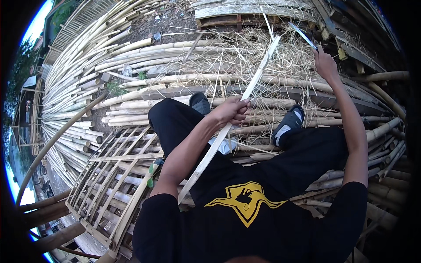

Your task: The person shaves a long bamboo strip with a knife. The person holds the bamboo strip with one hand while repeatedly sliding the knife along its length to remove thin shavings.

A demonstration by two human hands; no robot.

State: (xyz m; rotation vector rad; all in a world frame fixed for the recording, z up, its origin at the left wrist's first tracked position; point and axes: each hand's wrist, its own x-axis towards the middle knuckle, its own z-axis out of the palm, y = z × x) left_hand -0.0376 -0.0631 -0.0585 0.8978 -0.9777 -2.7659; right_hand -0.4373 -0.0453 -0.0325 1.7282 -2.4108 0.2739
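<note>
My left hand [229,111] is closed round a long pale bamboo strip [259,72], gripping it near the middle. The strip slants from beside my left upper arm up to the far right, over the shavings. My right hand [326,64] is wrapped round the handle of a knife [304,37], held out at the far right. Its blade points up and to the left, apart from the strip's far end. The handle is mostly hidden in my fingers.
Bamboo shavings [223,59] lie heaped beyond my feet. Many bamboo poles [171,79] cover the ground ahead and to the left. A woven bamboo lattice [115,186] rests at my left. Wooden pallets [254,9] stand at the back, and stacked timber [368,48] at the far right.
</note>
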